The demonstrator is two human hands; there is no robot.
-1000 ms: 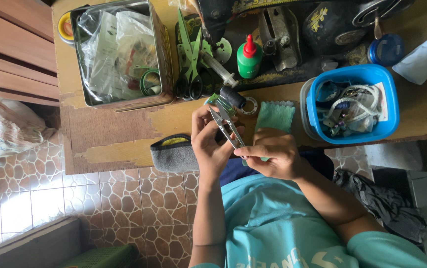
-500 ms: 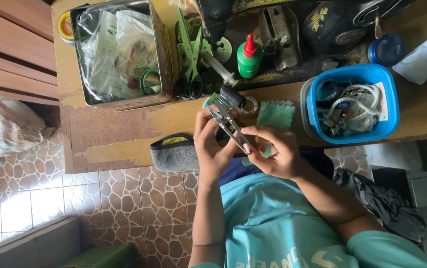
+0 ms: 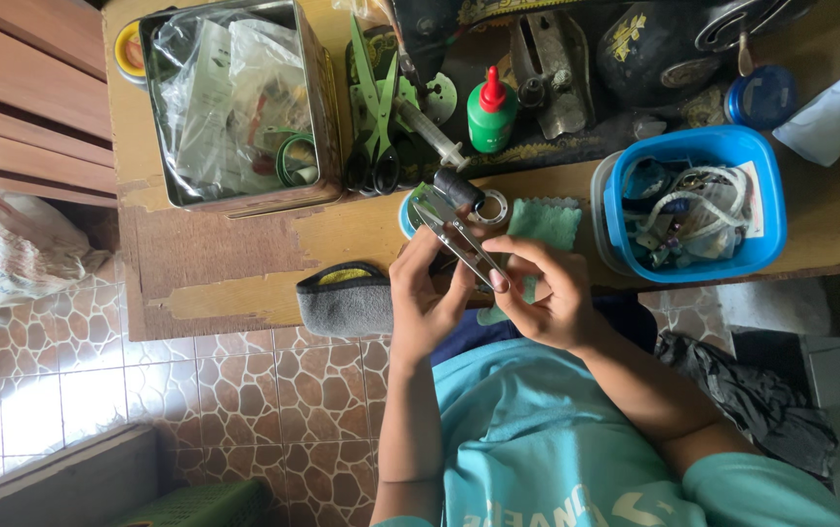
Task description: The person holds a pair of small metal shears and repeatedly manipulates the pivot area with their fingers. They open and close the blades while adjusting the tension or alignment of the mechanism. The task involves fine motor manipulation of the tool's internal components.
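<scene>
Near the blue tub, both hands, left and right, closed on metal snips, steadying them above the desk.

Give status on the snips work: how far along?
Done: little visible; the green scissors and blue tub sit untouched on the table. In hand: left hand and right hand both hold the metal snips above the green cloth. Left: cannot tell; the cloth looks unworked.

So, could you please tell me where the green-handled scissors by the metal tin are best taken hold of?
By the dark finger loops of the green-handled scissors, from the table's near edge: the loops point toward the person, the blades point away, and the metal tin crowds one side.
</scene>
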